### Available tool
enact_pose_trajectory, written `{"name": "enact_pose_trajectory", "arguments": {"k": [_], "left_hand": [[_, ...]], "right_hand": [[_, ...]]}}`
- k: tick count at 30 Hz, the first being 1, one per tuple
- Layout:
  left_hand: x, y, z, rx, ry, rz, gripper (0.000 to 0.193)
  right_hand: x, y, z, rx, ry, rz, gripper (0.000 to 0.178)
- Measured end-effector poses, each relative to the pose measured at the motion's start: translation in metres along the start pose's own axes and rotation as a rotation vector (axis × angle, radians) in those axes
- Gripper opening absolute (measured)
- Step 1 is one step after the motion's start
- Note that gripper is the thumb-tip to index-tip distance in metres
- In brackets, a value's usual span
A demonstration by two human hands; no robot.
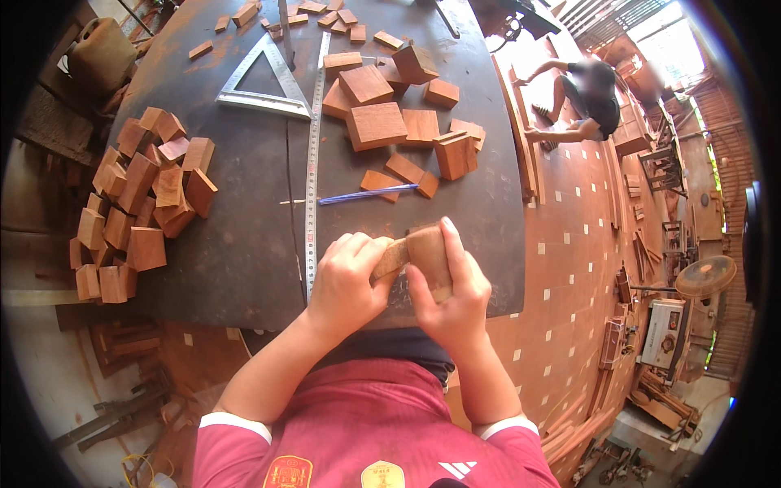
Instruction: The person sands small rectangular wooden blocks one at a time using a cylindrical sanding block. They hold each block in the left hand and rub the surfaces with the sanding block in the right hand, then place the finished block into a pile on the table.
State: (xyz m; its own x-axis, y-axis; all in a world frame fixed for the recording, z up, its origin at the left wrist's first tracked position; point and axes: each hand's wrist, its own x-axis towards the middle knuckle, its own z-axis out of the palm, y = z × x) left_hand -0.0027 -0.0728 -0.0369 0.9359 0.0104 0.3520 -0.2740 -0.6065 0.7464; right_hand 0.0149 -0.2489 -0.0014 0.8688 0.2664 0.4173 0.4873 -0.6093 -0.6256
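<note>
Close to the table's near edge, my right hand [457, 294] grips a wooden block [429, 254] between its thumb and fingers. My left hand [348, 272] is closed on a small flat tan piece [392, 259], which touches the block's left side. Whether that piece is wood or folded sandpaper I cannot make out. Just beyond my hands, a blue pen [366, 194] lies partly across a small block. To the left of it runs a long white measuring strip [312, 179].
A cluster of reddish wooden blocks [145, 183] stands at the table's left. More blocks [377, 126] lie scattered beyond my hands. A metal triangular square [271, 102] rests against the strip on the dark table [236, 211]. At the far right, another person [594, 98] works low down.
</note>
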Motion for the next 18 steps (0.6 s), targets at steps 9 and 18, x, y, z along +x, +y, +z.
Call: {"name": "enact_pose_trajectory", "arguments": {"k": [9, 18], "left_hand": [[-0.001, 0.001, 0.002, -0.001, 0.019, 0.001, 0.036], [-0.003, -0.005, 0.000, -0.037, -0.038, -0.036, 0.045]], "right_hand": [[0.001, 0.004, 0.001, -0.026, 0.005, 0.032, 0.074], [-0.025, -0.008, 0.002, -0.036, -0.018, -0.149, 0.075]]}}
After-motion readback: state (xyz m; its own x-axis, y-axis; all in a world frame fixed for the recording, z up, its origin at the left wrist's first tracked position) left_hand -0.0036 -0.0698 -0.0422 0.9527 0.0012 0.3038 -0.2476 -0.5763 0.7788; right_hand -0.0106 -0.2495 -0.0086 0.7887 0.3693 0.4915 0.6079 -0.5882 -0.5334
